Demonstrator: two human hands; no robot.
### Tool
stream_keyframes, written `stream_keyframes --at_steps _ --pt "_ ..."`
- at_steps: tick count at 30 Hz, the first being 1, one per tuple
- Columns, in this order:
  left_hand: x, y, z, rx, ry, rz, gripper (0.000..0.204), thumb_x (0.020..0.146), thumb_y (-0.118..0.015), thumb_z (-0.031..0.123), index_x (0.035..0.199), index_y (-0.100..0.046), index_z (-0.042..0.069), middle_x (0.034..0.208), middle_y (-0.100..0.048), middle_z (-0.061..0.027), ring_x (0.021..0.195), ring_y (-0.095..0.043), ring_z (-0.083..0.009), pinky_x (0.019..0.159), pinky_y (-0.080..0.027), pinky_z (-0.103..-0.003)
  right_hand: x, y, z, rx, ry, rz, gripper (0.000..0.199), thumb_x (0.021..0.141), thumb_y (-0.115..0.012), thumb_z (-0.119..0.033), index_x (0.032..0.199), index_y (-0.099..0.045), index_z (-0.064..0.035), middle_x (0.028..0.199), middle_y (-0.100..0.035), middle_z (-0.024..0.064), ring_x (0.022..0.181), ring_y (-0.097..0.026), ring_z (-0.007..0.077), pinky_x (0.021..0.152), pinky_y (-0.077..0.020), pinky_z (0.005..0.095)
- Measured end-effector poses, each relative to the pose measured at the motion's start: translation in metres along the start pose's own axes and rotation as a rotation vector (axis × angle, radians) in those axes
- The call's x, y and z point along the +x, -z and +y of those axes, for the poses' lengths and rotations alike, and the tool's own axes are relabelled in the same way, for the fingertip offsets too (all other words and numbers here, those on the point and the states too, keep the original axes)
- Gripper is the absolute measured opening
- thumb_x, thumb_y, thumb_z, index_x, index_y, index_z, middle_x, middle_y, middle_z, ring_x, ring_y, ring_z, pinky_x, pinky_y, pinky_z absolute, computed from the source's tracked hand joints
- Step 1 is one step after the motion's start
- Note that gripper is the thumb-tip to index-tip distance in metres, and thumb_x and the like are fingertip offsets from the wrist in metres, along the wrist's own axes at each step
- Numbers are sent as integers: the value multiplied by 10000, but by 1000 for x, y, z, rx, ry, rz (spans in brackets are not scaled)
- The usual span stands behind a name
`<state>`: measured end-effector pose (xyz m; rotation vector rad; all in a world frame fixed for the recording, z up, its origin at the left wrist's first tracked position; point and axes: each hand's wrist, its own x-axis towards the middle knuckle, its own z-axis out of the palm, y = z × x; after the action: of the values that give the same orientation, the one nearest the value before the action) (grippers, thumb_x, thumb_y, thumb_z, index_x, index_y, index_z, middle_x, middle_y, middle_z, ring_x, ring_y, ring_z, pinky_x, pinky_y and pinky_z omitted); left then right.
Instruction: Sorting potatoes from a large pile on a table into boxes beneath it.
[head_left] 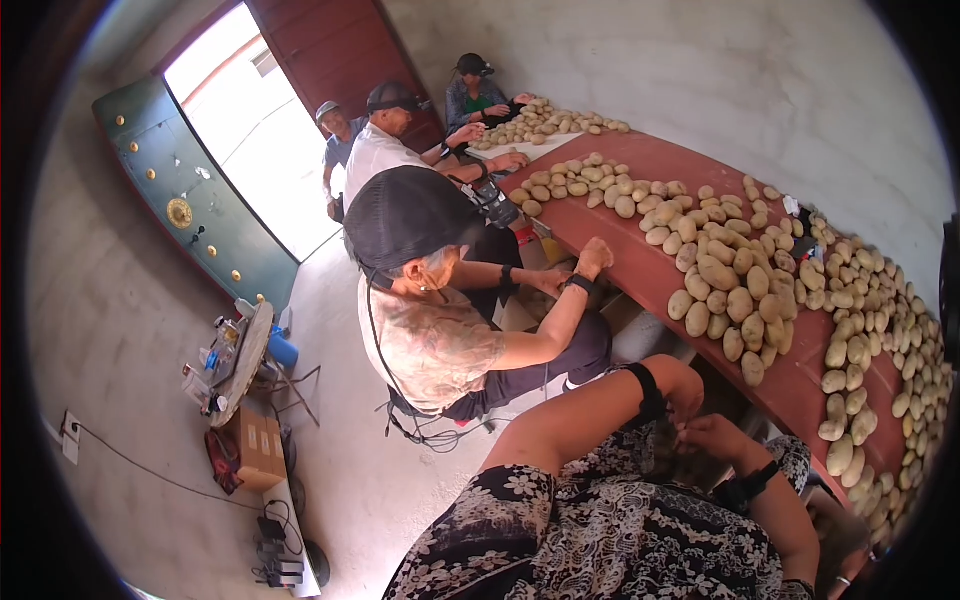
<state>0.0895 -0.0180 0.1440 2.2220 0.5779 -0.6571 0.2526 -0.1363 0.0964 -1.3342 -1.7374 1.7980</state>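
My left hand bends downward with its fingers curled, a black band on the forearm behind it. Close below, my right hand has fingers and thumb drawn together, with another black band at the wrist. Both hands are above my black-and-white floral clothing, beside the near edge of the red table. Anything between the fingers is too small or hidden to make out. The nearest large pile of potatoes lies on the table beyond my hands.
At my left sits a co-worker in a dark cap, hands raised near the table edge. More people sit farther along. More potatoes cover the right side. A small round table and cardboard box stand by the left wall, near a green door.
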Motion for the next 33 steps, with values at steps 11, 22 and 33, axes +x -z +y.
stream_keyframes --at_steps 11,22,33 --pt "-2 -15 -19 -150 -1 -99 256 852 -704 329 914 -715 81 828 -715 -12 771 -641 -141 687 -486 -306 7 -7 15 196 -42 -21 227 950 -639 -195 1037 -689 8 936 -705 43 857 -675 144 792 -528 283" --pt "25 -18 -25 -236 0 -111 262 824 -743 304 944 -702 74 851 -720 -18 795 -650 -138 683 -490 -294 4 -6 21 132 -55 -13 197 948 -628 -169 1014 -689 6 950 -708 52 847 -673 141 789 -522 273" --pt "36 -8 -29 -568 -200 389 416 828 -715 332 1118 -646 42 1010 -686 -68 939 -647 -155 773 -511 -298 9 -6 34 103 -123 -90 276 928 -642 -279 1022 -695 -25 951 -708 28 859 -644 122 788 -508 277"
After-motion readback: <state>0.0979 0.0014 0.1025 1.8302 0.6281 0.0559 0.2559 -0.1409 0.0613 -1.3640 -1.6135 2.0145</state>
